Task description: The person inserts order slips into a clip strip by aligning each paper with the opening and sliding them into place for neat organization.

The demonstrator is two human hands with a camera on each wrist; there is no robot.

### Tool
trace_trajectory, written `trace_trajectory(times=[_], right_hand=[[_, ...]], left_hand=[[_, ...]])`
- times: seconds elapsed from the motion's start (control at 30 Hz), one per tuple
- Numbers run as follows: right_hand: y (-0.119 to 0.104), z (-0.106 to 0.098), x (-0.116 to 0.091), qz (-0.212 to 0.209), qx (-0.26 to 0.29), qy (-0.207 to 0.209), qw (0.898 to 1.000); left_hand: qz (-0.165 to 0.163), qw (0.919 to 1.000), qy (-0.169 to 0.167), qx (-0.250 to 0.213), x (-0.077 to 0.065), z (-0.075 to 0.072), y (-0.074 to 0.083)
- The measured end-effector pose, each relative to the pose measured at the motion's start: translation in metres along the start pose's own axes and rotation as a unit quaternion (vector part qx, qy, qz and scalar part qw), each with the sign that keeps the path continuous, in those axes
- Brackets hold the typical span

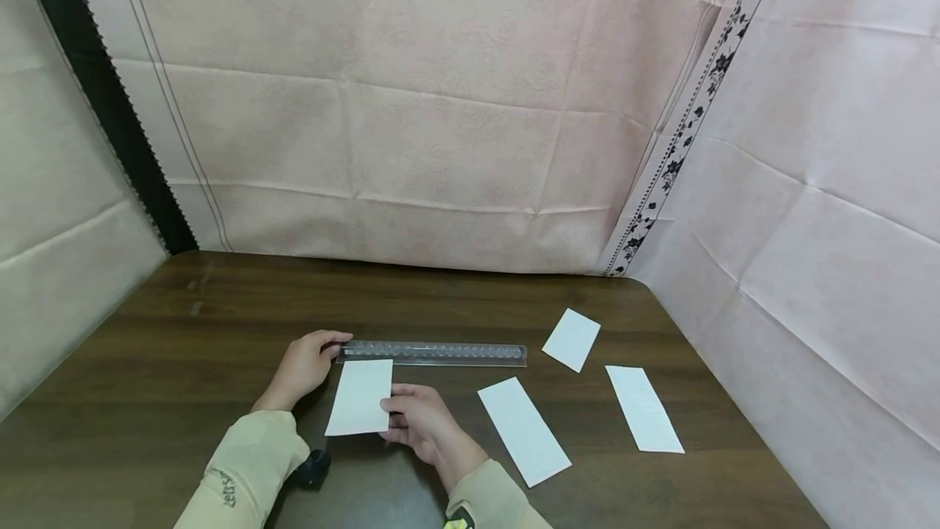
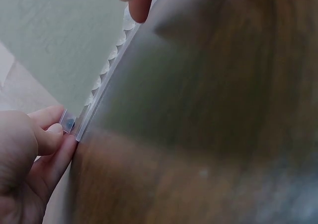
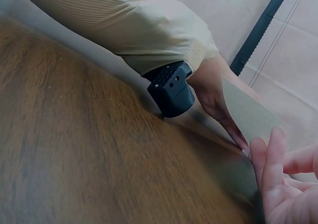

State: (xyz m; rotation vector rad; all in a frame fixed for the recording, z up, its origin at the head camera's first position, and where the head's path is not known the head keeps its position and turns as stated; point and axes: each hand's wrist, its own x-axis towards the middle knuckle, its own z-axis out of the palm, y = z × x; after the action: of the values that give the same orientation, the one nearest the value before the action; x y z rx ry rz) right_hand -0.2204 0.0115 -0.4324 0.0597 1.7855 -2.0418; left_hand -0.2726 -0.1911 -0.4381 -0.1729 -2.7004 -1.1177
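Near the table's middle, a clear plastic ruler lies lengthwise from left to right. My left hand pinches its left end between thumb and fingers, which the left wrist view shows close up, with the ruler's scalloped edge running away from the fingertips. A white paper rectangle is in my right hand, gripped at its right edge, thumb on top. Its upper edge is right by the ruler's near side. In the right wrist view the paper stands tilted up off the table, past the fingers.
To the right on the brown wooden table lie a small white paper, a long white paper strip and another paper strip. A black device sits at the left cuff. Pale cloth hangs behind the table.
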Motion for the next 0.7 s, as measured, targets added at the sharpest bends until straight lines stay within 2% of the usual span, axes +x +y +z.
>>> trace_trajectory(times=[0.7], right_hand=[[-0.0042,0.0088,0.0031,0.007,0.012,0.000,1.000]], left_hand=[[0.019,0.9998,0.003,0.004,0.0001,-0.0008,0.0002]])
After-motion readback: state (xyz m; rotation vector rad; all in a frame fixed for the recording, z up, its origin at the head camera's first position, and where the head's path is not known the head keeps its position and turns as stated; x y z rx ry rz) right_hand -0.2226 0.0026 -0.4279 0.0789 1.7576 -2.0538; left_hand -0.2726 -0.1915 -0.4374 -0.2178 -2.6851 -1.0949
